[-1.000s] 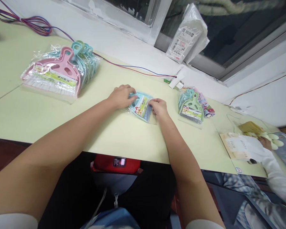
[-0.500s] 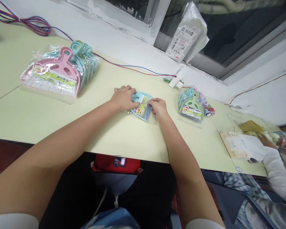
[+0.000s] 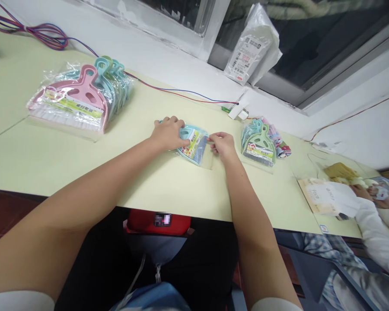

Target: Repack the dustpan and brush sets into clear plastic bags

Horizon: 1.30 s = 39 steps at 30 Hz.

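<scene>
A light-blue dustpan and brush set (image 3: 193,144) in a clear plastic bag lies flat on the table in front of me, its label facing up. My left hand (image 3: 169,133) grips its handle end, fingers over the far side and thumb on the pan near the label. At the bag's right edge, my right hand (image 3: 221,144) has thumb and forefinger pinched together on the clear plastic (image 3: 208,160). To the right of that hand stands a bagged green dustpan set (image 3: 260,147) with blue ones behind it. A pink bagged dustpan set (image 3: 71,100) leads a row at the left.
Coiled red and blue wires (image 3: 45,34) lie at the back left and run along the wall to a white plug (image 3: 239,110). A labelled plastic bag (image 3: 248,54) hangs by the window. Another person's sleeve (image 3: 372,220) and a paper package (image 3: 317,198) are at the right.
My right hand has moved slightly right, from over the brush bristles to the bag's outer edge. My left hand keeps its place on the dustpan set.
</scene>
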Each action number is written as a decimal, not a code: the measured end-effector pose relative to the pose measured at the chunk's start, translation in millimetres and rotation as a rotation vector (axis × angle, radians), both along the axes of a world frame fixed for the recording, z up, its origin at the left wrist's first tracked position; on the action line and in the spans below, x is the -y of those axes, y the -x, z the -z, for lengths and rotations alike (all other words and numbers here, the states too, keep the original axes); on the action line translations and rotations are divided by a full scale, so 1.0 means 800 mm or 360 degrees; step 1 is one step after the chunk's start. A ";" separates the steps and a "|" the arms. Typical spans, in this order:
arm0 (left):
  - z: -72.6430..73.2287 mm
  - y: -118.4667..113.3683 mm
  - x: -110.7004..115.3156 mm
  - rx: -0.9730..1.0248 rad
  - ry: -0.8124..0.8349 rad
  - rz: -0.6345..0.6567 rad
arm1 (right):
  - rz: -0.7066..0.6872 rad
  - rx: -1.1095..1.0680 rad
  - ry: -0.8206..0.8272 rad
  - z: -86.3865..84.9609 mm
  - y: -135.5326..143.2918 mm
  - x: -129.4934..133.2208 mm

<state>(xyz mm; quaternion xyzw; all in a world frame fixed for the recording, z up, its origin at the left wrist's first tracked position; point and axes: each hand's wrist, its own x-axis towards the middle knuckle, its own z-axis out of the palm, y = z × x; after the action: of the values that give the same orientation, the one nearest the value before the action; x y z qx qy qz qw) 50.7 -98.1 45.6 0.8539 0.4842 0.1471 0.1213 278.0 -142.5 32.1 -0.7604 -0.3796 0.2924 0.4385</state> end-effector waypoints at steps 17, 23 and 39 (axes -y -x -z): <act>0.013 0.048 -0.064 0.0294 0.0158 -0.0355 | -0.0169 0.0985 0.0352 -0.022 -0.030 0.023; 0.016 0.051 -0.071 0.0202 0.0138 -0.0248 | -0.0383 0.0772 0.0650 -0.017 -0.044 0.024; -0.009 0.076 -0.078 0.0213 0.0551 -0.0283 | -0.0329 0.0453 0.0562 -0.010 -0.057 0.023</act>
<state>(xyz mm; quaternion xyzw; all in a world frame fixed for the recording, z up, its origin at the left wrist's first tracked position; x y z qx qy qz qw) -9.8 -35.8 53.1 0.7626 0.5666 0.1282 0.2847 323.3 -160.6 40.1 -0.8159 -0.4562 0.2874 0.2087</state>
